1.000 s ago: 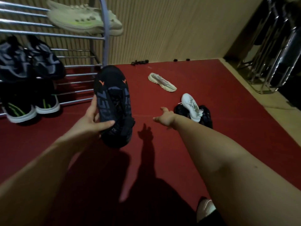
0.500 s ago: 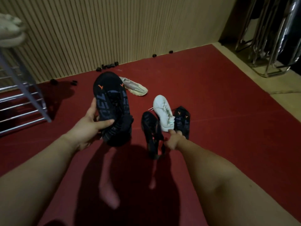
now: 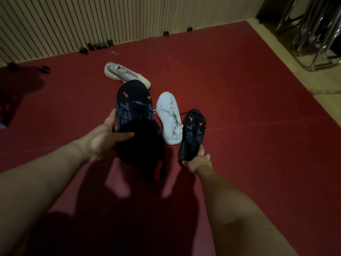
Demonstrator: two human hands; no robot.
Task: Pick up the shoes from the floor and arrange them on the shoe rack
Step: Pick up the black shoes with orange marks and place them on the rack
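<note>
Gripped in the left hand [image 3: 108, 139], thumb curled across the heel end: a black shoe [image 3: 134, 111] with orange marks, toe pointing away, raised above the red floor [image 3: 249, 108]. Pinched at the heel by the right hand [image 3: 198, 160]: a matching black shoe [image 3: 193, 130]. Between the two, flat on the floor, a white shoe [image 3: 168, 117]. Farther back, partly behind the raised toe, a pale grey shoe [image 3: 123, 73]. Beyond, a slatted wall [image 3: 92, 21]; at top right, metal chair frames [image 3: 313, 37].

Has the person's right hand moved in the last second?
Yes. Against the white shoe, the right hand crossed from its left to its right; it now grips a black shoe by the heel.
</note>
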